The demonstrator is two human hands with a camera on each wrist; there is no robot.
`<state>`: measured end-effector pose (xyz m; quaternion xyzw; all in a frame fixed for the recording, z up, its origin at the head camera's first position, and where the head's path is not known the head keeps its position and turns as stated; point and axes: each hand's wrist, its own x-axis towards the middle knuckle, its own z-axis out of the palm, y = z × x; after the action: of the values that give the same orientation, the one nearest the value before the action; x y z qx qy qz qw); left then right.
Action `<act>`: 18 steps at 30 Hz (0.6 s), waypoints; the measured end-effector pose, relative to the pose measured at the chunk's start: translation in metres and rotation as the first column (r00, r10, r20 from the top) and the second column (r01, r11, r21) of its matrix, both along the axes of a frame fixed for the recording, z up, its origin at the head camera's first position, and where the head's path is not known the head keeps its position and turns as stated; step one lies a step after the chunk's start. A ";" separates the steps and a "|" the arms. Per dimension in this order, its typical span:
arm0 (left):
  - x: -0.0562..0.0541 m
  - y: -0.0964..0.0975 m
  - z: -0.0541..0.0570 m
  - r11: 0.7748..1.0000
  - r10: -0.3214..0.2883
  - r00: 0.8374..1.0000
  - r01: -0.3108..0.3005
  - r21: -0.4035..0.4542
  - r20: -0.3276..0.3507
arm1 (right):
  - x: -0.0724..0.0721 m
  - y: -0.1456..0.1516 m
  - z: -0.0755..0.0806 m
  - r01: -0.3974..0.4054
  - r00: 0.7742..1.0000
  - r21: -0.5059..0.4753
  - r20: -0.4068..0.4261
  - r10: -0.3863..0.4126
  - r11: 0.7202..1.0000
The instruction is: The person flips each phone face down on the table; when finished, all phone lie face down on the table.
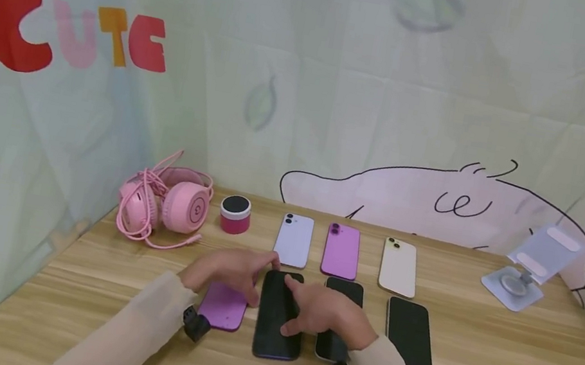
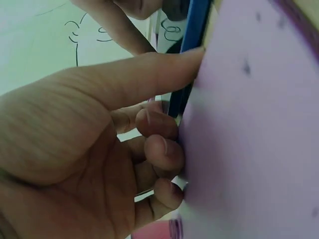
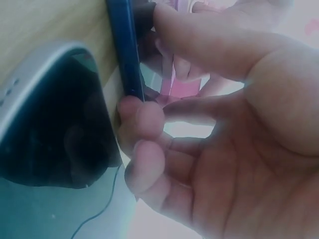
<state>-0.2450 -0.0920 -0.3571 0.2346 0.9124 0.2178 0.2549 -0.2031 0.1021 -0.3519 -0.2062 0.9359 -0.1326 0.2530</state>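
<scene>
A dark-screened phone with a blue frame [image 1: 271, 338] lies face up on the wooden table between both hands. My right hand [image 1: 325, 311] is bent over it, thumb above the screen. In the right wrist view its curled fingertips [image 3: 149, 167] are right at the far corner of the blue edge [image 3: 124, 55]. My left hand [image 1: 236, 269] arches over a purple phone [image 1: 224, 309] lying back up, index finger reaching toward the dark phone's top. In the left wrist view the left thumb and loosely bent fingers [image 2: 164, 152] overlap the purple phone's edge; nothing shows within the palm.
Behind stand a row of pale blue [image 1: 293, 241], purple [image 1: 341, 253] and cream phones [image 1: 399, 270]. Two dark-screened phones [image 1: 346, 291] [image 1: 411, 340] lie on the right. Pink headphones [image 1: 185, 208] and a small round speaker [image 1: 234, 222] stand back left; a phone stand [image 1: 515, 287] is at right.
</scene>
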 end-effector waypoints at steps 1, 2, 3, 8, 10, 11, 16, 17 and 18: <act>0.000 0.000 0.000 1.000 0.008 1.000 -0.008 0.008 0.013 | 0.000 0.000 0.000 -0.002 1.000 0.005 0.003 0.002 1.000; -0.001 0.001 0.000 1.000 0.017 1.000 -0.018 0.015 0.026 | -0.001 -0.001 0.001 -0.004 1.000 0.008 0.005 0.004 1.000; -0.001 0.001 0.000 0.999 0.021 0.999 -0.022 0.024 0.032 | -0.001 -0.001 0.000 -0.008 1.000 0.013 0.005 0.008 1.000; -0.003 0.004 -0.003 0.997 0.042 0.998 -0.044 0.057 0.044 | -0.003 -0.002 -0.001 -0.011 1.000 0.032 0.014 0.010 0.999; -0.003 0.005 -0.004 0.996 0.055 0.998 -0.057 0.062 0.044 | -0.004 -0.001 -0.001 -0.006 1.000 0.033 0.021 0.006 0.999; -0.003 0.005 -0.003 0.996 0.064 0.997 -0.067 0.061 0.048 | -0.004 -0.001 -0.002 -0.003 1.000 0.031 0.026 0.002 1.000; -0.003 0.004 -0.005 0.992 0.086 0.994 -0.091 0.084 0.063 | -0.004 0.000 -0.002 0.003 0.999 0.020 0.050 -0.004 1.000; -0.003 0.003 -0.006 0.991 0.091 0.993 -0.097 0.089 0.070 | -0.004 0.000 -0.002 0.006 0.998 0.020 0.055 -0.008 1.000; -0.002 0.003 -0.006 0.991 0.094 0.993 -0.101 0.090 0.073 | -0.004 0.000 -0.002 0.008 0.998 0.024 0.057 -0.009 1.000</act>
<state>-0.2473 -0.0889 -0.3628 0.1939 0.9023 0.2805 0.2639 -0.2067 0.1021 -0.3542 -0.1953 0.9307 -0.1285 0.2813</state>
